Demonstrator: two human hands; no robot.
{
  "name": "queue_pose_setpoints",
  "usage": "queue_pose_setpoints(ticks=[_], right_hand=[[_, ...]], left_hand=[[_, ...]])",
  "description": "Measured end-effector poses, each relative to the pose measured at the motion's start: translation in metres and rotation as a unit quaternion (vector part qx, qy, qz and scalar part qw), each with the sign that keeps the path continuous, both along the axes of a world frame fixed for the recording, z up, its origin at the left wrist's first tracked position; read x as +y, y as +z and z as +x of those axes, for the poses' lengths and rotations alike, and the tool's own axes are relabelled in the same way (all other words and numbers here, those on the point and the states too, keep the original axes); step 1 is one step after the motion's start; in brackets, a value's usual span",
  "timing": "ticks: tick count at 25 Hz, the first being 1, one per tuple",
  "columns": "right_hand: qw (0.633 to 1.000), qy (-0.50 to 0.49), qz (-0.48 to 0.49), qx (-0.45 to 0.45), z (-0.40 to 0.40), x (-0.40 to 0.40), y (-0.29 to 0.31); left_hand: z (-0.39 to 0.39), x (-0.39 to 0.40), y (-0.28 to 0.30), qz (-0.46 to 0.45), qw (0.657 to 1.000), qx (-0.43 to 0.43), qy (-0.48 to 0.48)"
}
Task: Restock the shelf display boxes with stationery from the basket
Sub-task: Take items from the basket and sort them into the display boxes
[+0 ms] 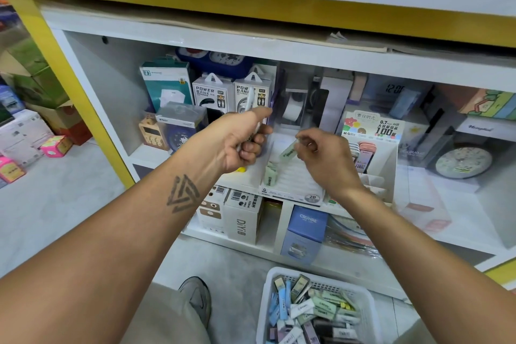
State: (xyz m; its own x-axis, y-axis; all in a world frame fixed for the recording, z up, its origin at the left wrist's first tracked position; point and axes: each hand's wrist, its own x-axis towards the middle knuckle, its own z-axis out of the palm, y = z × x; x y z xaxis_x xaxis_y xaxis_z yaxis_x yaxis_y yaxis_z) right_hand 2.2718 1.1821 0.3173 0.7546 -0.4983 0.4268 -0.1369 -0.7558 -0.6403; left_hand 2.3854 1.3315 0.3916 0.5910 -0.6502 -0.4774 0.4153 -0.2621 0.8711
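A white display box (293, 181) marked 2B sits on the middle shelf, with one pale green lead case (270, 174) lying at its front left. My right hand (324, 153) pinches another pale green lead case (287, 151) by its end and holds it tilted over the box. To the left of the box, my left hand (243, 139) is closed around a bunch of small cases, mostly hidden in the fist. On the floor below stands a white basket (268, 301) filled with several green, blue, white and dark cases.
A second display box (385, 153) of 0.7 HB leads stands right of the white one. Power bank packs (213, 92), clocks and a tape dispenser fill the shelf behind. Boxes (245, 218) sit on the lower shelf. My shoe (196, 296) is beside the basket.
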Motion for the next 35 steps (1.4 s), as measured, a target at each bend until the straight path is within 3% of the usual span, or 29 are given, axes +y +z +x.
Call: queue_pose_setpoints(ticks=[4, 11, 16, 18, 20, 22, 23, 24, 28, 35], right_hand=[[0.998, 0.039, 0.034, 0.027, 0.008, 0.005, -0.016], [0.994, 0.063, -0.055, 0.069, 0.01, 0.008, -0.024], [0.979, 0.09, -0.104, 0.154, 0.01, 0.013, -0.017], [0.99, 0.063, -0.043, 0.117, 0.008, 0.015, -0.008], [0.983, 0.07, 0.167, 0.03, 0.004, 0.013, 0.009], [0.915, 0.117, 0.384, -0.047, -0.004, 0.01, 0.03], [0.887, 0.136, 0.436, -0.066, -0.008, 0.008, 0.038], [0.88, 0.14, 0.449, -0.068, -0.011, 0.007, 0.042], [0.924, 0.111, 0.364, -0.025, -0.024, 0.002, 0.045], [0.95, 0.077, 0.303, -0.019, -0.044, -0.012, 0.049]], left_hand=[[0.002, 0.005, 0.002, -0.013, 1.0, -0.002, 0.001], [0.002, 0.013, 0.002, -0.016, 1.0, -0.011, -0.014], [0.002, 0.016, 0.003, -0.018, 0.999, -0.014, -0.036], [0.0, 0.014, 0.003, -0.022, 0.998, -0.005, -0.064], [-0.006, 0.008, 0.004, -0.02, 0.994, -0.008, -0.106], [-0.012, 0.001, 0.003, 0.007, 0.988, -0.057, -0.145], [-0.016, -0.002, 0.001, 0.026, 0.983, -0.091, -0.159], [-0.019, -0.006, -0.001, 0.046, 0.976, -0.126, -0.171], [-0.029, -0.016, -0.007, 0.099, 0.952, -0.208, -0.202], [-0.02, -0.016, -0.006, 0.133, 0.964, -0.209, -0.092]])
